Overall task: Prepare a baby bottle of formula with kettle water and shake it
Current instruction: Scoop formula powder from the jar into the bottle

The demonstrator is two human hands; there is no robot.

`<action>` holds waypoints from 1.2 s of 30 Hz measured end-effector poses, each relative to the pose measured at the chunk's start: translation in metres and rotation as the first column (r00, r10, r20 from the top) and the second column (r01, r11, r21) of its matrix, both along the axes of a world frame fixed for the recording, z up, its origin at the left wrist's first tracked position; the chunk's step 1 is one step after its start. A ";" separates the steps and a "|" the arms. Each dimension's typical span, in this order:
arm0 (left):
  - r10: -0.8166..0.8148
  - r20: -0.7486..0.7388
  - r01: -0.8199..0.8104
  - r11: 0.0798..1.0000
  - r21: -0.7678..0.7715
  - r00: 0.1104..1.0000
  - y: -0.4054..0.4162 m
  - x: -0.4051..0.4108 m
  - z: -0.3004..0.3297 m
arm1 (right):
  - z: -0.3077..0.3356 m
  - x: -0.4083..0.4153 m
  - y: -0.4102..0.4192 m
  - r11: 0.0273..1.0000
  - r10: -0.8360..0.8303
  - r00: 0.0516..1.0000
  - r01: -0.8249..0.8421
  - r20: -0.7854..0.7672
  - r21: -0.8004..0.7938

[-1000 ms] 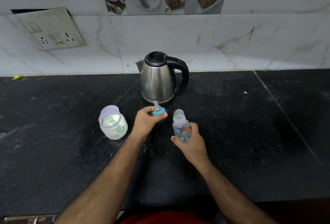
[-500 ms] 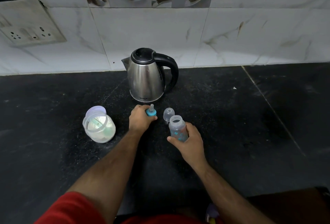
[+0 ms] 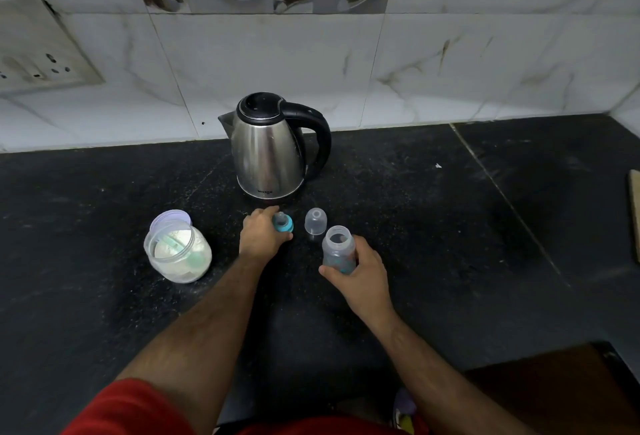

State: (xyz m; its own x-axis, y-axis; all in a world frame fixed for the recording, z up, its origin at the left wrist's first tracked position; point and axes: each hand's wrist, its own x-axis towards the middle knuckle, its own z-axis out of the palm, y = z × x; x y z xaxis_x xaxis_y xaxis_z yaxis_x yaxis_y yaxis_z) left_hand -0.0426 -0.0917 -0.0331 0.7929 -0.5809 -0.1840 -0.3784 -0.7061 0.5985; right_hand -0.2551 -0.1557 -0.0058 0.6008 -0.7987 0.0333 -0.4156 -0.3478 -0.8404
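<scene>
On the black counter (image 3: 450,226), the right hand (image 3: 360,268) wraps the open baby bottle (image 3: 338,249), steadying it upright for filling. At its 10 o'clock the left hand (image 3: 261,237) pinches the teal nipple ring (image 3: 283,222), apparently parking it aside. The clear cap (image 3: 316,221) stands between them. The kettle (image 3: 268,147) waits at 12 o'clock, the open formula jar (image 3: 177,249) at 9.

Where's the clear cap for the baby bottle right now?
In the head view the clear cap stands alone on the black counter, just in front of the kettle, between the teal nipple ring and the open bottle.
</scene>
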 end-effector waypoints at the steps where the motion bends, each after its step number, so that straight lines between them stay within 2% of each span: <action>1: 0.000 -0.011 0.000 1.000 -0.009 1.000 0.002 0.000 0.000 | 0.000 0.000 0.001 1.000 -0.002 1.000 0.002 -0.002 0.001; 4: 0.047 -0.025 -0.049 0.995 -0.087 0.999 0.012 -0.007 0.004 | 0.000 0.000 0.003 1.000 -0.003 1.000 0.003 -0.006 0.010; 8: 0.108 -0.015 -0.107 0.939 -0.327 0.994 0.033 -0.030 0.018 | 0.003 -0.002 0.006 1.000 0.006 1.000 -0.006 -0.021 0.025; 10: 0.088 -0.124 -0.131 0.908 -0.397 0.988 0.043 -0.045 0.024 | 0.004 -0.002 0.008 0.999 0.006 1.000 -0.005 -0.016 0.039; 12: -0.011 -0.237 -0.095 0.898 -0.430 0.971 0.052 -0.057 0.024 | 0.003 -0.001 0.010 0.997 0.008 1.000 -0.008 0.005 0.072; 15: -0.166 -0.352 -0.015 0.889 -0.459 0.921 0.064 -0.074 0.020 | -0.001 0.003 0.014 0.993 0.039 0.999 -0.038 -0.006 0.109; 18: -0.198 -0.382 -0.014 0.874 -0.486 0.903 0.076 -0.084 0.017 | -0.007 0.010 0.020 0.989 0.095 0.995 -0.093 -0.018 0.117; 28: -0.074 -0.412 -0.139 0.876 -0.463 0.908 0.140 -0.060 0.017 | 0.007 0.061 0.062 0.940 0.317 0.944 -0.300 -0.094 0.160; 36: -0.052 -0.407 -0.146 0.886 -0.440 0.912 0.162 -0.032 0.009 | 0.009 0.098 0.087 0.942 0.313 0.939 -0.287 -0.145 0.173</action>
